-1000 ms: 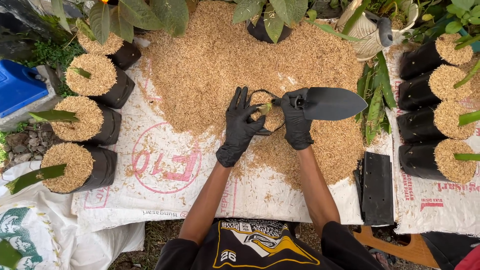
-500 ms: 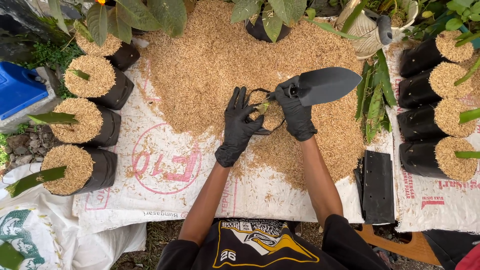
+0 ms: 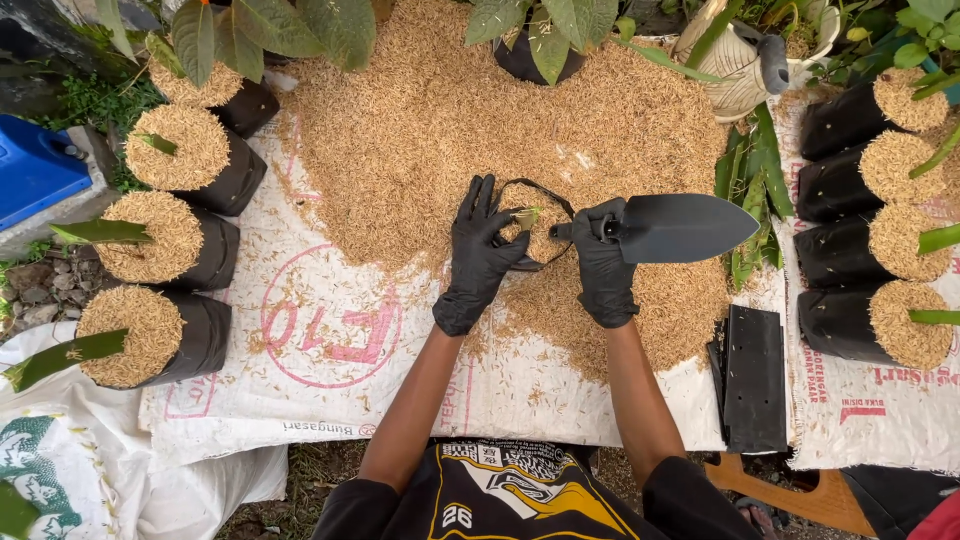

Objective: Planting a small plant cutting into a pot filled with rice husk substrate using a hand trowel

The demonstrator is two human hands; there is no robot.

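Left hand (image 3: 478,252), black glove, fingers spread and lying against the left side of a small black grow bag (image 3: 532,232), steadying it; not a closed grip. Right hand (image 3: 603,262), also gloved, fingers wrapped tight round the handle of a black trowel (image 3: 685,226), blade flat and pointing right, no husk on it that I can see. Bag sits in the near part of the husk pile (image 3: 470,110), roughly mid-sack, partly filled with a small green cutting (image 3: 527,216) poking out. Handling, my read: bag is thin soft plastic, rim floppy and out of round, so it won't stand without support until packed; hold it low on the side wall or cup it, not by the rim. Fill is dry rice husk, light, loose, pours and spills easily, so even a full bag should weigh little. Cutting looks tender; keep fingers off it. Trowel is rigid, matte, smooth scoop; gloves should grip the handle fine. The pile lies on white woven sacks (image 3: 330,380) with red print, coarse weave, husk scattered across. Filled bags (image 3: 165,235) stand along the left edge, more (image 3: 875,320) along the right, each topped with husk and a green leaf. Stack of flat empty bags (image 3: 755,375) near the right front corner.
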